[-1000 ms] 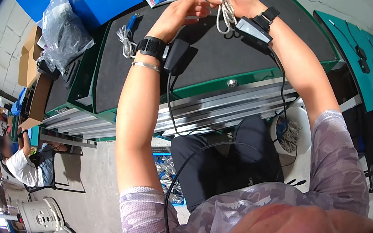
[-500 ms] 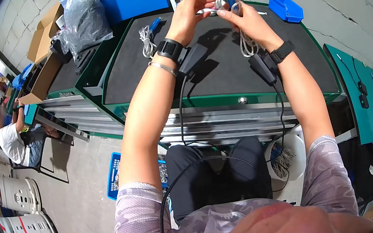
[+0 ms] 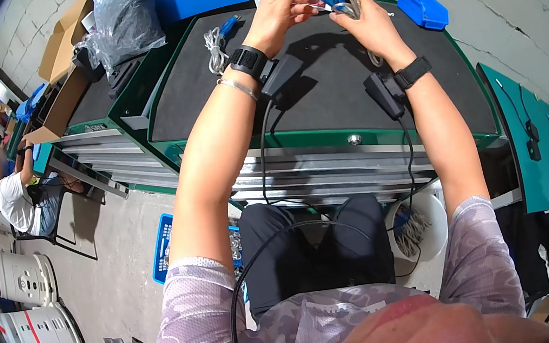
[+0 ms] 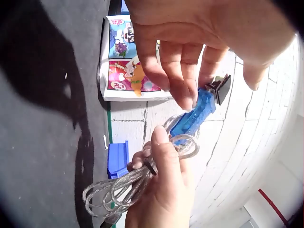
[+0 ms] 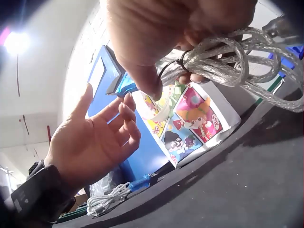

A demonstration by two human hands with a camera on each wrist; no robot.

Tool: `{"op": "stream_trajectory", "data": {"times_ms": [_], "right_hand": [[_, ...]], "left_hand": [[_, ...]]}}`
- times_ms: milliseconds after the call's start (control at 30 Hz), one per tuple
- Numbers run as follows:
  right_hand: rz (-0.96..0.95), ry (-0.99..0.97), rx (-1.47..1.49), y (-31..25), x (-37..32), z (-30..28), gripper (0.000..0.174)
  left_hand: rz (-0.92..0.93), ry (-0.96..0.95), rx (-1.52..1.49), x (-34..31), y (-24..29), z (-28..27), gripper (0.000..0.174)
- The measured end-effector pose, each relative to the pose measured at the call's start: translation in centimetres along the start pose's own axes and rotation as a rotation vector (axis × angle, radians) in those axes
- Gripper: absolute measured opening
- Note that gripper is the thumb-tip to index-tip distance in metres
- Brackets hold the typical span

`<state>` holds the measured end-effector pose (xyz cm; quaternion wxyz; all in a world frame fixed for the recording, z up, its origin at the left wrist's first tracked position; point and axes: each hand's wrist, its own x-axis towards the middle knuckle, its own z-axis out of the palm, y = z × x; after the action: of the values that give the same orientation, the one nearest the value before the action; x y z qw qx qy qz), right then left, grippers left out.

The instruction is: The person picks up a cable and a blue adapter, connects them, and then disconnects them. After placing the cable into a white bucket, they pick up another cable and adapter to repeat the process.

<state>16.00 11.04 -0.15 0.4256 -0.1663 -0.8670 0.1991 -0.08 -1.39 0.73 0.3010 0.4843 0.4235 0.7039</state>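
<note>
My right hand grips a coiled clear-sheathed cable over the dark mat, with its thumb laid along the coil. A black tie binds the loops. From the top of the coil sticks a translucent blue plug, tilted, with a black cap on its end. The fingers of my left hand reach to the plug, fingertips right at its blue body, while the thumb stands apart. A second coiled cable with a blue plug lies on the mat, left of my left wrist.
A cartoon-printed bag stands at the back of the cabinet's dark mat. A blue bin sits at the back right. Below are a white bucket of cables and a blue basket. Other people sit at both sides.
The right hand has turned the coil, and the blue plug has gone from upright to leaning toward the left hand. The head view has shifted, revealing more of the blue basket.
</note>
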Motion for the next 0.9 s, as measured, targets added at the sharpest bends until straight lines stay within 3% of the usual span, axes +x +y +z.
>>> {"op": "stream_trajectory", "data": {"times_ms": [67,500,600,700,800,833,900], "right_hand": [[-0.007,-0.004,0.001,-0.6,-0.1,-0.1,0.06],[-0.035,-0.028,0.206,2.5,0.7,1.2,0.057],[0.141,-0.232,0.438,2.1,0.5,0.2,0.059],[0.183,-0.384,0.65,1.5,0.7,-0.7,0.057],[0.27,-0.466,0.716,0.7,0.7,-1.1,0.055],[0.306,-0.458,0.748,0.4,0.6,-1.0,0.039],[0.492,-0.469,0.807,-2.5,0.2,-2.4,0.048]], "left_hand": [[0.074,-0.033,0.088,-0.1,-0.2,-0.1,0.041],[-0.038,0.081,0.064,0.8,-2.3,-1.8,0.035],[-0.066,0.116,-0.018,0.5,-1.4,-0.8,0.032],[-0.083,0.11,-0.034,0.3,-1.2,-0.9,0.032],[-0.071,0.085,-0.032,1.3,-2.2,-2.0,0.032],[-0.069,0.124,-0.037,0.9,-1.7,-1.4,0.031],[-0.077,0.142,-0.024,1.1,-1.6,-1.6,0.031]]}}
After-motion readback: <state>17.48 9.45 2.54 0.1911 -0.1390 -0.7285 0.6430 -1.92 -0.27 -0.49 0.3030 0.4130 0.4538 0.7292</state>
